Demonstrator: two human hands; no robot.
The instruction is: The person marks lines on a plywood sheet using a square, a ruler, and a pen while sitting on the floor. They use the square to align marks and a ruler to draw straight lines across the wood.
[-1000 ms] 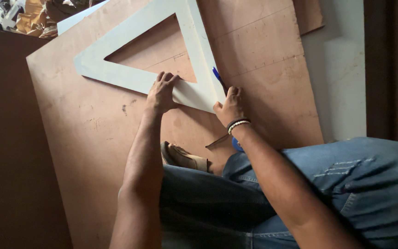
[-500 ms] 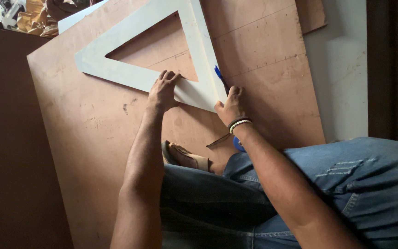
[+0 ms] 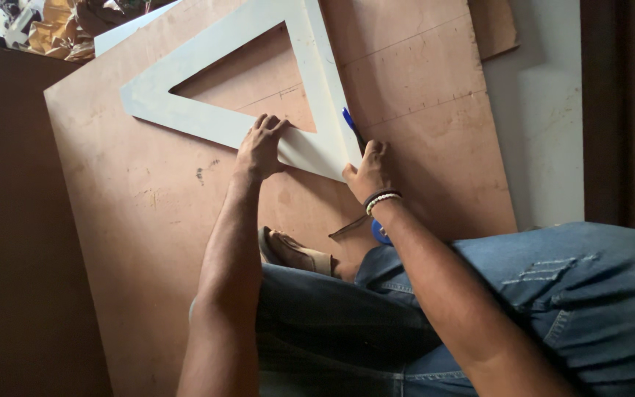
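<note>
A large pale grey triangular set square [image 3: 207,121] lies flat on a brown plywood sheet [image 3: 148,213]. My left hand [image 3: 260,147] presses down on the lower arm of the set square, fingers spread over it. My right hand [image 3: 367,170] grips a blue pen [image 3: 351,125] whose tip rests against the set square's right edge near its corner. A beaded bracelet sits on my right wrist.
My legs in blue jeans [image 3: 553,294] fill the lower right, with a sandalled foot [image 3: 295,254] resting on the plywood. A white wall or floor strip [image 3: 545,125] lies to the right. Crumpled paper and clutter [image 3: 53,29] sit at the top left.
My right hand with the pen has slid slightly along the set square's right edge. My left hand has stayed pressed on the set square.
</note>
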